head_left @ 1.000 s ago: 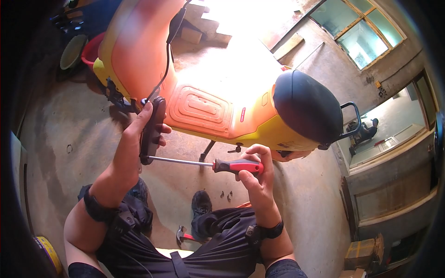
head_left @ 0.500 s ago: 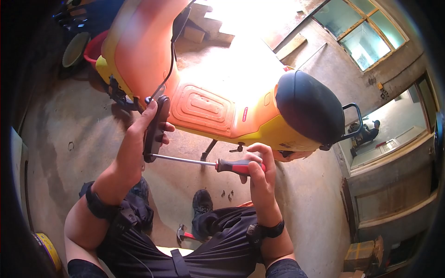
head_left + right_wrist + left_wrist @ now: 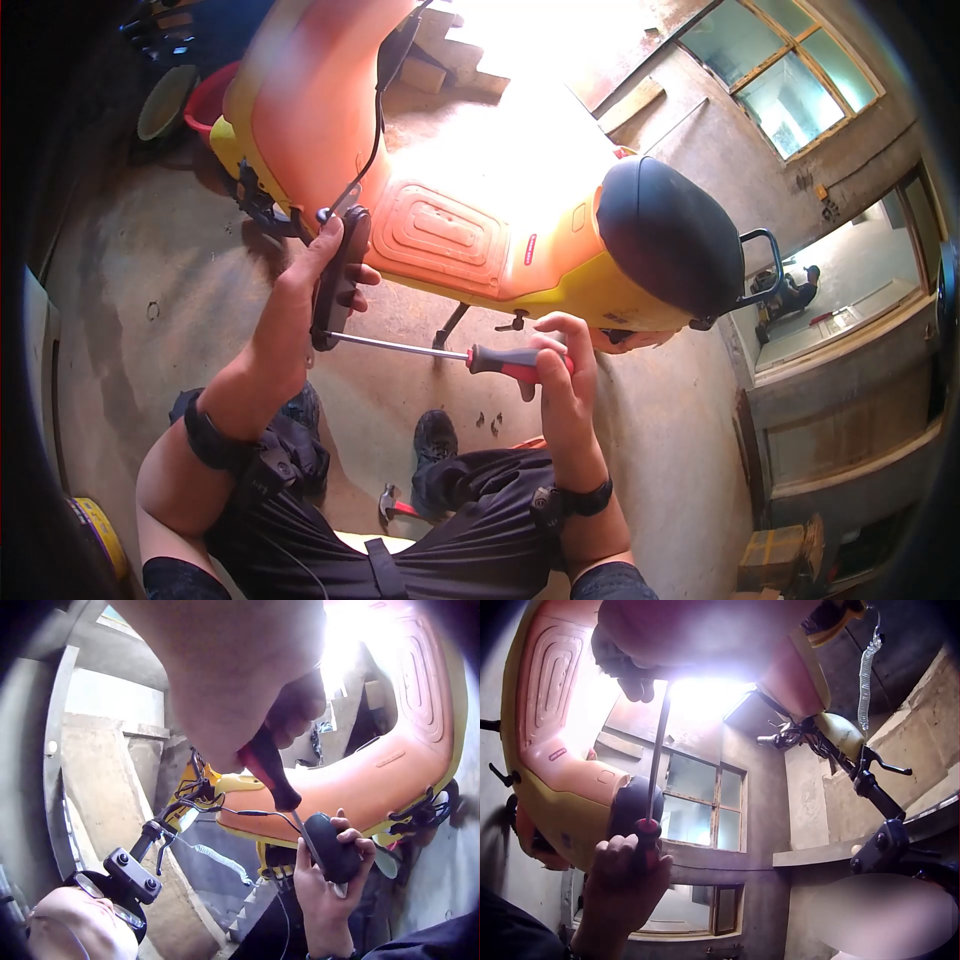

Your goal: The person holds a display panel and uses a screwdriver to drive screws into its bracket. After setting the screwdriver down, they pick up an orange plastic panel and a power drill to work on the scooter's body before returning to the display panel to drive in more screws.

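Observation:
In the head view my left hand [image 3: 285, 310] grips a long, dark, rounded part [image 3: 341, 280], thumb along its near side and fingertips showing beyond it. A thin black cable [image 3: 376, 140] runs down to the part's upper end. My right hand [image 3: 568, 395] holds a screwdriver [image 3: 510, 361] by its red and grey handle, thumb and fingers around it. The steel shaft lies almost level, its tip at the part's lower end. From the right wrist view, the shaft meets the dark part [image 3: 332, 847] in the left hand. Behind both hands stands an orange and yellow scooter [image 3: 440, 232].
A hammer [image 3: 393, 506] lies on the floor between my feet, and several small bits [image 3: 487, 420] lie ahead of my shoe [image 3: 435, 437]. Cardboard boxes [image 3: 778, 555] stand at lower right, a yellow tub [image 3: 97, 535] at lower left. A red basin [image 3: 205, 103] sits behind the scooter's front.
The screwdriver handle has turned in my right fingers, and the thumb has shifted upward along it. Its tip stays at the dark part's lower end. The whole view has drifted slightly.

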The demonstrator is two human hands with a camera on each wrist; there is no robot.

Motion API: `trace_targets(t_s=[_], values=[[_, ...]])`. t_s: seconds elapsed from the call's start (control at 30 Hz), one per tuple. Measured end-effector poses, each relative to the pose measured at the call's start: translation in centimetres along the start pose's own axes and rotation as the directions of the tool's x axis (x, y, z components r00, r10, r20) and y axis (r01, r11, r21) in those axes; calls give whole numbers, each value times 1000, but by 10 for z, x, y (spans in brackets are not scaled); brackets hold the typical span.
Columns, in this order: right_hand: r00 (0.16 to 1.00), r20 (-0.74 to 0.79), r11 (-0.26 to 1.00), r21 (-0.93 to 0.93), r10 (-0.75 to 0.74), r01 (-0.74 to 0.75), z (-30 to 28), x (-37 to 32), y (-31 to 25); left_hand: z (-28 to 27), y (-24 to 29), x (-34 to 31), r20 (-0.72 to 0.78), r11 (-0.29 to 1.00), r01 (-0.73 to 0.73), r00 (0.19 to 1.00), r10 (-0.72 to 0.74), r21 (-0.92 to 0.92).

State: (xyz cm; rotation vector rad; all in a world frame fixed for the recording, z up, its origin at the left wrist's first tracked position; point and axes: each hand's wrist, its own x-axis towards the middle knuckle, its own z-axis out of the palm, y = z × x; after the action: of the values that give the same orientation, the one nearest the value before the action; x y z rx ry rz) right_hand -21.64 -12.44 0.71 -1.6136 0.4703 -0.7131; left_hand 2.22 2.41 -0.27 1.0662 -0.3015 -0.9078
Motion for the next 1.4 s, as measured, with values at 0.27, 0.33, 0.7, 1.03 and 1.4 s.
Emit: trace_targets(t_s=[0.27, 0.33, 0.7, 1.03, 1.4], values=[[994, -16, 994, -18, -105, 105, 0, 2, 8, 2, 2, -3, -3, 999, 22, 1000, -22, 24], [997, 21, 995, 60, -79, 78, -4, 2, 6, 2, 1, -2, -6, 1000, -2, 1000, 2, 15], [989, 11, 985, -90, -148, 149, 6, -1, 0, 1, 3, -3, 0, 999, 9, 1000, -9, 35], [999, -7, 998, -37, 52, -53, 0, -2, -1, 3, 3, -4, 2, 999, 5, 1000, -5, 36], [977, 21, 977, -52, 211, -209, -4, -2, -9, 1, 2, -4, 3, 999, 12, 1000, -12, 30]])
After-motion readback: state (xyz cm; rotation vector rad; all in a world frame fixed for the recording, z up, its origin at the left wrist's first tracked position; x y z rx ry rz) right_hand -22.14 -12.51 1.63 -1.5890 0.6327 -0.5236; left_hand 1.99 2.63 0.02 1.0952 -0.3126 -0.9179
